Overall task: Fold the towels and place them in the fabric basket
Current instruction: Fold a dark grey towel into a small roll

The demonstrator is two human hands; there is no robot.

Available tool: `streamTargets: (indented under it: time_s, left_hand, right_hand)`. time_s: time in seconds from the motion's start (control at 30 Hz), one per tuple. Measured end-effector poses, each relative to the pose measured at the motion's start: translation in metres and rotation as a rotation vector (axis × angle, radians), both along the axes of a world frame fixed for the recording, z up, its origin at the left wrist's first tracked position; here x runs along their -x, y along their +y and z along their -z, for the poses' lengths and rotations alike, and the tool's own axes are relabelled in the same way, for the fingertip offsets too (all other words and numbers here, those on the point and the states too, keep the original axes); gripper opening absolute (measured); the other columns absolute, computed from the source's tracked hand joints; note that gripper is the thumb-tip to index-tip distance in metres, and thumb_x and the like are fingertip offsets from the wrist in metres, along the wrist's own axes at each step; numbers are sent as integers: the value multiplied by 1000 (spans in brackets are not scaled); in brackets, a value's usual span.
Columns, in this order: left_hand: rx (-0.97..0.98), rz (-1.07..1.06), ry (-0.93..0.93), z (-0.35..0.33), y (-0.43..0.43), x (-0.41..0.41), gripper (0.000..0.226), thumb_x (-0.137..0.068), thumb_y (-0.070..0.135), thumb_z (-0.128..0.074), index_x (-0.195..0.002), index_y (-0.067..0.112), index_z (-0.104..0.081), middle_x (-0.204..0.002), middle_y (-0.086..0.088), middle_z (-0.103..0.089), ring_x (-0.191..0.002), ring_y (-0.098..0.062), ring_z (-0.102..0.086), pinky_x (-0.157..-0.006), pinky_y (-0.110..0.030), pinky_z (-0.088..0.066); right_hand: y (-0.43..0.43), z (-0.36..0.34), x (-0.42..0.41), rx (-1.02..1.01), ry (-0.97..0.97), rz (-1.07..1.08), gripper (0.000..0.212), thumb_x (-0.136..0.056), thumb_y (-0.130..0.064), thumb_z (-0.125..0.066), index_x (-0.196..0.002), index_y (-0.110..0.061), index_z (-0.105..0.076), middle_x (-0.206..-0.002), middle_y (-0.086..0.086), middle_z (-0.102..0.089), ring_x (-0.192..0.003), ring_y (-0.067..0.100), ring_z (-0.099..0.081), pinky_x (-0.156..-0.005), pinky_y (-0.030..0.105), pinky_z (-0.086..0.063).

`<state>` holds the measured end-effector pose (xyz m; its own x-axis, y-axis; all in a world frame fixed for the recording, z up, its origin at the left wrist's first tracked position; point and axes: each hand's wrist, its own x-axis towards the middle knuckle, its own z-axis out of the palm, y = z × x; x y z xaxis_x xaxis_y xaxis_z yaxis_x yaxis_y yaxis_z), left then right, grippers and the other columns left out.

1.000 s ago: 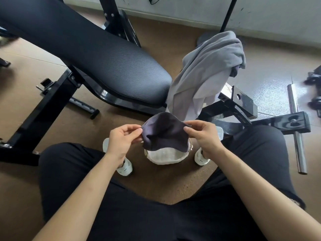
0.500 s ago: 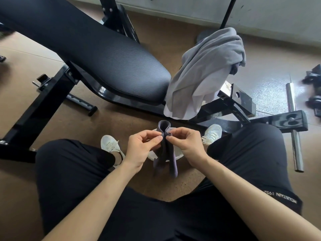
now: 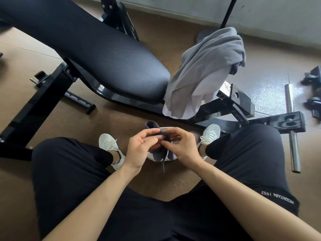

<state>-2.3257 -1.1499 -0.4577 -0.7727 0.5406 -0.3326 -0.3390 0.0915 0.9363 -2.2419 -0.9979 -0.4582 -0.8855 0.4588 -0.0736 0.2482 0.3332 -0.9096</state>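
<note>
A small dark purple-grey towel (image 3: 152, 125) is folded into a narrow strip between my hands, its lower end hanging toward the floor. My left hand (image 3: 141, 150) grips it from the left with curled fingers. My right hand (image 3: 182, 147) pinches it from the right. Directly beneath them stands the white fabric basket (image 3: 167, 158) on the floor between my feet, mostly hidden by my hands and the towel. A larger light grey towel (image 3: 205, 73) hangs crumpled over the end of the bench frame, behind the basket.
A black padded weight bench (image 3: 97, 54) slants across the upper left on a black steel frame (image 3: 239, 103). A chrome bar (image 3: 292, 129) lies on the floor at right, with dark dumbbell parts (image 3: 312, 94) beyond. My white shoes (image 3: 109, 146) flank the basket.
The dark towel was spread between my hands over the basket, then folded in half. My hands have come together and now hold it lower and closer, as a narrow strip.
</note>
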Motion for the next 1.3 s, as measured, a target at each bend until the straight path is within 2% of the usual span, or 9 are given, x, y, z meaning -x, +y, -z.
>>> streamTargets:
  time_s: [0.17,0.27,0.4,0.5,0.67,0.77,0.93,1.03,1.3]
  left_hand:
    - [7,72,129,-1,-4,4,32,-98,-5,-56,-120,14,-70,-110,-2,-79,-107,-20,-74,-87,-32,-60]
    - [31,40,239,1,-8,9,31,-92,-1,-65,-116,18,-72,-105,-2,-79,-104,-21,-73,-89,-39,-59]
    - [240,152,713,8,-16,21,41,-82,25,-76,-122,21,-69,-121,7,-69,-115,-15,-63,-98,-38,-55]
    - [421,291,930,9,-16,28,63,-73,44,-78,-133,28,-63,-143,7,-56,-138,-14,-43,-114,-37,-35]
    - [631,522,771,11,-18,29,88,-73,41,-85,-150,37,-43,-152,10,-47,-149,-16,-28,-119,-44,-19]
    - [655,536,696,12,-22,35,69,-77,33,-83,-139,40,-53,-126,13,-63,-130,-17,-48,-110,-42,-27]
    - [558,482,595,14,-29,38,21,-82,28,-82,-92,40,-69,-97,18,-67,-99,-9,-62,-95,-49,-51]
    - [505,441,486,13,-32,39,16,-83,28,-82,-93,35,-72,-98,16,-71,-100,-8,-65,-92,-45,-57]
    - [251,245,402,4,-27,35,15,-86,18,-81,-92,29,-73,-89,12,-73,-91,-13,-69,-77,-29,-58]
  right_hand:
    - [5,0,1,21,15,36,26,-83,-7,-82,-108,-12,-78,-98,-6,-77,-91,1,-71,-84,12,-52]
    - [8,-3,1,40,13,26,21,-84,-3,-79,-104,-10,-79,-91,-10,-75,-85,-4,-69,-80,10,-50]
    - [18,-10,2,40,-18,-70,20,-85,-3,-78,-100,-16,-78,-89,-18,-73,-85,-8,-66,-81,9,-47]
    - [28,-13,1,22,-41,-167,17,-86,-6,-78,-99,-16,-78,-93,-12,-75,-94,4,-68,-89,15,-48]
    - [36,-15,-3,29,-48,-206,15,-85,-6,-77,-96,-16,-77,-92,1,-76,-89,9,-68,-85,18,-47]
    - [41,-18,-6,56,-33,-219,15,-86,-3,-77,-98,-12,-76,-94,4,-75,-87,6,-66,-82,15,-48]
    - [50,-20,-9,54,-35,-186,18,-86,-5,-77,-100,-17,-75,-93,-2,-73,-86,7,-67,-79,22,-54]
    - [55,-18,-10,20,-58,-166,20,-86,-9,-78,-101,-23,-75,-89,-7,-68,-80,4,-62,-77,22,-50]
    - [61,-17,-9,-164,-178,-220,34,-83,-16,-78,-110,-35,-72,-95,-12,-69,-96,8,-63,-91,26,-50]
